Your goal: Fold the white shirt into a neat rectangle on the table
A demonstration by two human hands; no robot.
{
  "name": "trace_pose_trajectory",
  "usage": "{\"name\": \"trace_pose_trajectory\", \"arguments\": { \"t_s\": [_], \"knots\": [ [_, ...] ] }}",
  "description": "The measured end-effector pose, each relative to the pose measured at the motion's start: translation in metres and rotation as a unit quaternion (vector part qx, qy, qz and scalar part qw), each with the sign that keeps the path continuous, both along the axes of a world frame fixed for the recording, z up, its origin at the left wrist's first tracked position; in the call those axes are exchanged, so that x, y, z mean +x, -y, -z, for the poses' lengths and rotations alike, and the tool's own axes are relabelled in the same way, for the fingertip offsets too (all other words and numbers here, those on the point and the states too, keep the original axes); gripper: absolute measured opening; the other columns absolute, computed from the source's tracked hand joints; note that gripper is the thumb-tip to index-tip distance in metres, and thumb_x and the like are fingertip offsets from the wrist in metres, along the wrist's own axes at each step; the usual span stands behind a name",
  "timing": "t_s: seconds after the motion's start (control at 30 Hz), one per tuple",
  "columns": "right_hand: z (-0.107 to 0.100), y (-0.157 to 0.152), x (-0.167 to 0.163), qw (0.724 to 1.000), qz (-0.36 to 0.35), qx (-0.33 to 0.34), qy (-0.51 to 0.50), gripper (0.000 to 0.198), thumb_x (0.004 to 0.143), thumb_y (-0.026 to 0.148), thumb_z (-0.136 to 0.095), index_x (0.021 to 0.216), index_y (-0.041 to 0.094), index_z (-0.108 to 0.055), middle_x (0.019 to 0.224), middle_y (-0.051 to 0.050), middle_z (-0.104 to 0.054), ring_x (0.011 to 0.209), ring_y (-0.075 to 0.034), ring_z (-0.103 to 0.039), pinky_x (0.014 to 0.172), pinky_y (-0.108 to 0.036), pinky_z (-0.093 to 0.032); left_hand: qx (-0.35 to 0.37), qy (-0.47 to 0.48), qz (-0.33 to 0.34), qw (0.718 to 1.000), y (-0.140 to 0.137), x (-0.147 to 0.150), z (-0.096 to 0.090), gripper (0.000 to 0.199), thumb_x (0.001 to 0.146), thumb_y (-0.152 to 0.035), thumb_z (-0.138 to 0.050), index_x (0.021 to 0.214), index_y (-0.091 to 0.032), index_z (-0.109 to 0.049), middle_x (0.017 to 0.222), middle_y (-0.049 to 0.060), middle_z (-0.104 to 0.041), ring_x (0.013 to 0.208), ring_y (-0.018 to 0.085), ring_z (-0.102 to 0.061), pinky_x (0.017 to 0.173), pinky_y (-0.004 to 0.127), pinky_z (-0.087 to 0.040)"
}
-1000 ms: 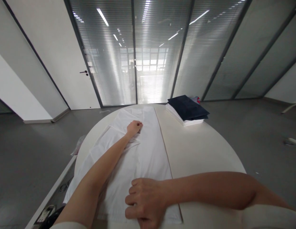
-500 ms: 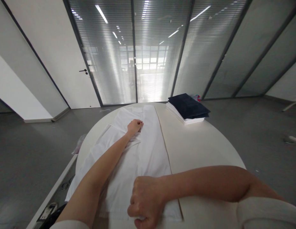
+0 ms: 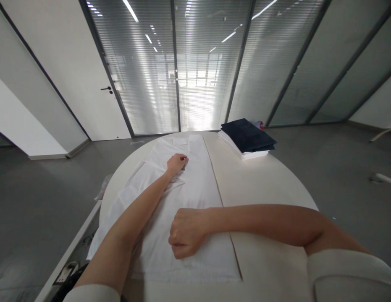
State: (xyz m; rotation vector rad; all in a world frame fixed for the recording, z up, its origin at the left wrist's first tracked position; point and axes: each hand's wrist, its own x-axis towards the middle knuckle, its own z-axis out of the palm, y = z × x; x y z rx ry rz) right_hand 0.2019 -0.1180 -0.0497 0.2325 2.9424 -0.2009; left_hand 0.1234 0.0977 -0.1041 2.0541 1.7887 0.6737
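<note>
A white shirt [image 3: 195, 184] lies lengthwise over the left half of a round white table, its fabric creased near the middle. My left hand [image 3: 177, 163] is closed in a pinch on the cloth toward the far end, thumb and forefinger together. Nearer to me, my right hand [image 3: 187, 233] forms a fist resting on or just above the lower part of the shirt. Its fingers curl underneath, so what they hold, if anything, is hidden. The right forearm crosses the garment's right edge.
At the back right of the table [image 3: 261, 184] sits a stack of folded white cloth [image 3: 234, 147] topped by dark navy folded pieces [image 3: 248, 135]. A power socket [image 3: 65, 273] and cables are at the lower left. Beyond stand a door [image 3: 101, 113] and glass partitions with blinds.
My right hand has moved away from me, up from the near hem to the lower middle of the shirt. The left hand stays pinched in place. The view has tilted slightly.
</note>
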Motion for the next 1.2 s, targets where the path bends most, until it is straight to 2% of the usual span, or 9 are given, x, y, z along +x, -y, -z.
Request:
{"name": "trace_pose_trajectory", "arguments": {
  "t_s": [0.23,0.37,0.47,0.57,0.77,0.97,1.1,1.2],
  "knots": [
    [0.001,-0.002,-0.001,0.998,-0.048,0.026,-0.008,0.036,0.087,0.043,-0.053,0.075,0.018,-0.075,0.07,-0.006,-0.073,0.059,-0.019,-0.061,0.051,-0.032,-0.028,-0.002,-0.002,0.001,1.0,0.003,0.001,-0.003,0.027,0.088,-0.041,-0.062,0.109,-0.031,-0.076,0.108,0.001,-0.076,0.103,0.021,-0.067,0.079,0.025,-0.046],
    [-0.005,-0.03,0.006,0.992,-0.078,0.073,-0.061,0.033,0.09,0.039,-0.052,0.077,0.017,-0.073,0.077,-0.006,-0.073,0.065,-0.02,-0.063,0.054,-0.033,-0.03,0.0,-0.002,0.004,1.0,0.003,0.001,-0.002,0.027,0.088,-0.04,-0.062,0.109,-0.031,-0.076,0.107,0.001,-0.076,0.102,0.02,-0.067,0.08,0.024,-0.046],
    [-0.007,-0.056,0.013,0.991,-0.057,0.112,-0.044,0.031,0.09,0.035,-0.052,0.076,0.016,-0.073,0.077,-0.007,-0.072,0.065,-0.02,-0.062,0.056,-0.034,-0.031,0.004,-0.003,0.007,1.0,0.003,0.001,0.0,0.027,0.089,-0.039,-0.061,0.109,-0.031,-0.076,0.107,0.001,-0.076,0.101,0.021,-0.068,0.08,0.024,-0.046],
    [-0.002,-0.069,0.019,0.991,-0.05,0.116,-0.03,0.027,0.088,0.032,-0.054,0.076,0.016,-0.072,0.078,-0.006,-0.071,0.065,-0.019,-0.06,0.058,-0.033,-0.032,0.006,-0.003,0.01,1.0,0.004,0.0,0.001,0.028,0.089,-0.04,-0.061,0.11,-0.031,-0.076,0.107,0.001,-0.076,0.101,0.02,-0.068,0.079,0.024,-0.046],
    [0.006,-0.068,0.025,0.993,-0.043,0.094,-0.058,0.035,0.091,0.044,-0.053,0.076,0.016,-0.069,0.077,-0.006,-0.069,0.065,-0.017,-0.057,0.061,-0.032,-0.034,0.009,-0.006,0.008,1.0,0.005,0.0,0.001,0.028,0.089,-0.04,-0.06,0.11,-0.031,-0.076,0.105,0.001,-0.077,0.099,0.02,-0.069,0.079,0.024,-0.047],
    [0.004,-0.071,0.028,0.991,-0.05,0.113,-0.057,0.02,0.089,0.023,-0.052,0.077,0.016,-0.066,0.08,-0.006,-0.067,0.069,-0.018,-0.054,0.067,-0.032,-0.038,0.008,-0.005,0.006,1.0,0.005,0.0,0.001,0.029,0.089,-0.04,-0.06,0.111,-0.03,-0.076,0.107,0.002,-0.077,0.101,0.021,-0.068,0.079,0.025,-0.046],
    [0.001,-0.076,0.03,0.987,-0.07,0.133,-0.055,0.02,0.091,0.021,-0.05,0.079,0.014,-0.065,0.083,-0.009,-0.066,0.075,-0.02,-0.055,0.075,-0.034,-0.04,0.01,-0.002,0.007,1.0,0.004,0.0,0.001,0.029,0.089,-0.04,-0.059,0.111,-0.031,-0.077,0.106,0.002,-0.077,0.099,0.02,-0.069,0.079,0.024,-0.046],
    [0.002,-0.078,0.031,0.988,-0.06,0.131,-0.048,0.022,0.092,0.02,-0.048,0.08,0.014,-0.065,0.082,-0.009,-0.067,0.075,-0.02,-0.057,0.076,-0.034,-0.041,0.011,-0.001,0.006,1.0,0.004,-0.001,0.001,0.029,0.089,-0.04,-0.06,0.11,-0.031,-0.077,0.107,0.001,-0.077,0.099,0.02,-0.068,0.08,0.025,-0.047]
  ]
}}
